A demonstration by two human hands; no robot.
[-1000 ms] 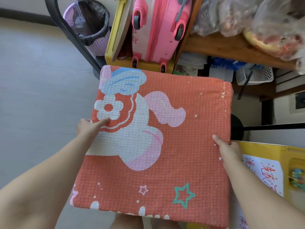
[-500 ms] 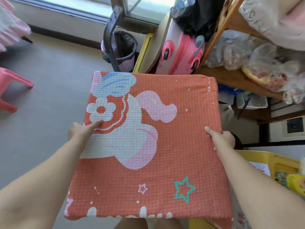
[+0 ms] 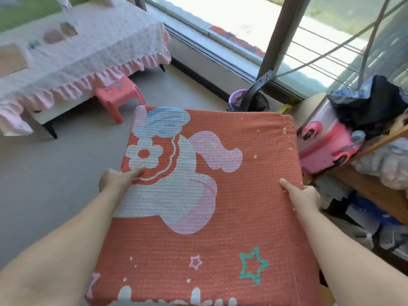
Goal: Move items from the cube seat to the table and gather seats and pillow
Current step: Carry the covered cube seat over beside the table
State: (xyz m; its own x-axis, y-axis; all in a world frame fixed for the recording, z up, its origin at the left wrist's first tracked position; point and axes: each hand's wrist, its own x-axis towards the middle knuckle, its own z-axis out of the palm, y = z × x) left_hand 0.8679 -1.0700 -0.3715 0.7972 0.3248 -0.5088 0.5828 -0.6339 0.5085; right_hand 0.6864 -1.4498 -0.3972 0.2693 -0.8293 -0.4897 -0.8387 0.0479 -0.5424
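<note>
We hold the orange cushion up in front of us with both hands, off the floor, its printed top facing the camera. It has a waffle texture, with a white-and-pink cartoon figure, a white flower, a blue cap shape, a green star outline and a small pink star outline.

Our left hand grips the cushion's left edge, thumb pressed flat on top near the flower; the other fingers are hidden behind the edge. Our right hand clamps the right edge, thumb on top, fingers curled round the side.

Far left: low table under a white cloth with a pink ruffle, a few blurred items on it, cannot tell what. A pink plastic stool stands just beside the table's near edge, partly under the ruffle.

Behind the cushion's far edge: a purple bin with a black liner, by the window. Right: a pink suitcase on its side against a wooden shelf, a black bag on top of it.
</note>
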